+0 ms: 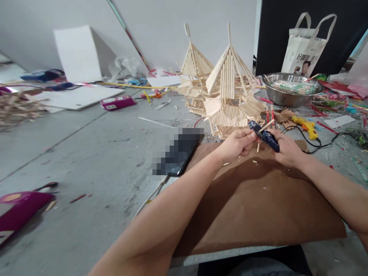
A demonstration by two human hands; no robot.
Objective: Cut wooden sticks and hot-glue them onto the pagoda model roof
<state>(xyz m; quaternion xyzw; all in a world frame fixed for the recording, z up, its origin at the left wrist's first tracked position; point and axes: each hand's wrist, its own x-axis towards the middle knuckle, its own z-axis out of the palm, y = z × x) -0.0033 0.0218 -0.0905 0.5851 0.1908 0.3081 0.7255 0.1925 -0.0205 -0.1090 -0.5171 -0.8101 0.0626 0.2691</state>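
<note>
Table carries a brown sheet, presumably laid to protect it. Above, I have the right hand wrapped round a dark-blue tool; left hand, grip pinched closed, holds a pale stick across it, likely for steadiness.

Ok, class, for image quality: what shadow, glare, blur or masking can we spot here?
Head view: a broad, soft-edged shadow falls over the brown sheet; head view: bright highlights show on the steel bowl; head view: the wooden stick pile at far left looks smeared; head view: pixelation hides much of the smartphone; head view: the dark blue tool is clear in outline only.
</note>
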